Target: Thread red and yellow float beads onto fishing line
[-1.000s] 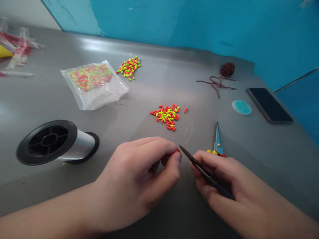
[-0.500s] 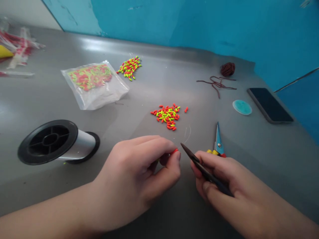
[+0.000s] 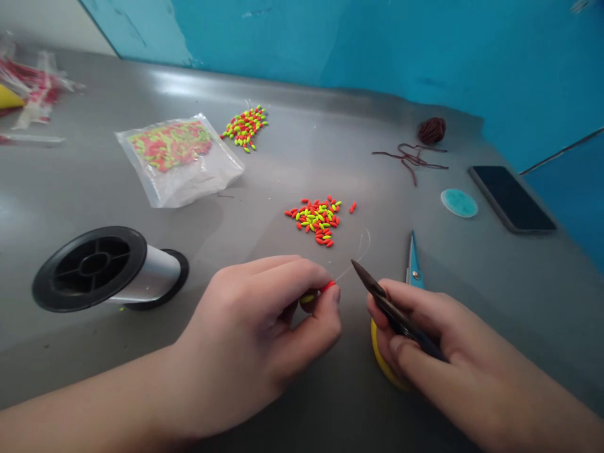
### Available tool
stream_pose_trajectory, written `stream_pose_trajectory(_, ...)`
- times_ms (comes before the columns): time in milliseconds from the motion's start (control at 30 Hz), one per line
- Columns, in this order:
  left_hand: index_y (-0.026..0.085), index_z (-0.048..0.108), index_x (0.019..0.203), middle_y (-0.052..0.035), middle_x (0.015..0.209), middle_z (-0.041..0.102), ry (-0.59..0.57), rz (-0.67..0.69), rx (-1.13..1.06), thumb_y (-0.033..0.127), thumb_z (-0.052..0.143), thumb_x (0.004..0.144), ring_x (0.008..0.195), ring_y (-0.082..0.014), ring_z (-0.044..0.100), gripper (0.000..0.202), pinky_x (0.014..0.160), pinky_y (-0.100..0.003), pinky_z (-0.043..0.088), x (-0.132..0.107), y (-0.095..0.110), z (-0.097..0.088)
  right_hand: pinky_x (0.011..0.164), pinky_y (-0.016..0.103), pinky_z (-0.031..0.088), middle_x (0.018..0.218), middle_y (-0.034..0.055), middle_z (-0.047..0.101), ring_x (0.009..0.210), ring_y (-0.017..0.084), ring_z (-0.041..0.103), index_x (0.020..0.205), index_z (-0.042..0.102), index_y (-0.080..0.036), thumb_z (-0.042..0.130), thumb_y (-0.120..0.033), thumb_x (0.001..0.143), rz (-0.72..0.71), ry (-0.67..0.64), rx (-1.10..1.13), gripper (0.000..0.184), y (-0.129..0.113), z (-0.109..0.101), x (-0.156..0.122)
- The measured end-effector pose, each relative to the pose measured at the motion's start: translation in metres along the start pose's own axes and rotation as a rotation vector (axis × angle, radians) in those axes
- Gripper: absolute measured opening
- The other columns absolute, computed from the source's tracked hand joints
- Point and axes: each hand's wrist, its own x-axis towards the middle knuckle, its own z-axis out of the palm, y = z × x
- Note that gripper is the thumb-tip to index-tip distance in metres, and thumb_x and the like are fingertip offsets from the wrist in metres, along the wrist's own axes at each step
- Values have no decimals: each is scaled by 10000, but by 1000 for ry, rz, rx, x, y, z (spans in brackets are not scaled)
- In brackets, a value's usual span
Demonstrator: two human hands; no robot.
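My left hand is closed, pinching a small red oval bead between thumb and forefinger. A yellow-green bead shows just behind it, inside the curl of the fingers. From the red bead a thin clear line curves up and to the right. My right hand is wrapped round dark thread snips, whose tip points up-left, a short way right of the bead. Beneath that hand lie scissors with blue blades and a yellow handle, partly hidden. Beyond both hands sits a pile of red and yellow-green beads.
A spool of clear line lies at left. Behind it are a plastic bag of beads and a second bead pile. Brown cord, a turquoise disc and a phone occupy the right side. Packets lie far left.
My right hand and the snips have shifted slightly right and up, away from the bead. More of the clear line and the yellow scissor handle now shows. My left hand has barely moved.
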Motion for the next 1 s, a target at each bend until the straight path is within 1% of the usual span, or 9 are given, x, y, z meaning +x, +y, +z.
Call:
stream_pose_trajectory(100, 169, 717, 788, 68, 631, 573, 5, 5, 12, 138, 650, 962, 536, -54, 463, 189, 502, -198, 376, 0, 0, 0, 503, 281, 461, 651, -8, 661, 620, 209, 608, 724, 515, -282, 544, -203, 892, 10, -5, 29, 188, 1, 0, -1)
stream_pose_trajectory(300, 169, 712, 781, 74, 622, 530, 23, 19, 18, 128, 646, 959, 533, -57, 436, 193, 495, -210, 363, 0, 0, 0, 504, 274, 466, 680, -8, 665, 635, 208, 625, 744, 513, -285, 546, -237, 927, 10, -12, 27, 192, 5, -1, -2)
stream_pose_trajectory(500, 165, 715, 784, 73, 627, 541, 33, 20, 34, 133, 653, 958, 532, -50, 442, 187, 494, -200, 362, -1, -1, 1, 526, 275, 480, 687, -9, 673, 649, 211, 627, 740, 524, -285, 537, -232, 938, 10, -2, 24, 205, 4, -2, 1)
stream_pose_trajectory(700, 172, 722, 827, 74, 645, 600, 25, 30, 34, 134, 675, 968, 527, -42, 480, 154, 492, -191, 365, -1, -2, 0, 504, 267, 452, 670, -13, 617, 631, 202, 598, 728, 508, -279, 552, -222, 926, 28, 44, -30, 210, 7, -2, -1)
stream_pose_trajectory(900, 185, 721, 884, 78, 652, 612, 35, 58, 67, 149, 683, 1002, 536, -50, 521, 130, 524, -186, 407, -4, -8, 2, 505, 260, 461, 693, -18, 584, 639, 200, 587, 723, 482, -278, 569, -229, 902, 44, 58, -7, 205, 4, -2, 2)
stream_pose_trajectory(1000, 210, 724, 978, 60, 754, 712, 61, 87, 106, 181, 680, 1042, 583, -67, 596, 83, 577, -200, 459, -9, -12, 4, 516, 265, 473, 696, -16, 583, 642, 203, 584, 719, 489, -279, 575, -235, 899, 51, 56, 8, 205, 3, -2, 3)
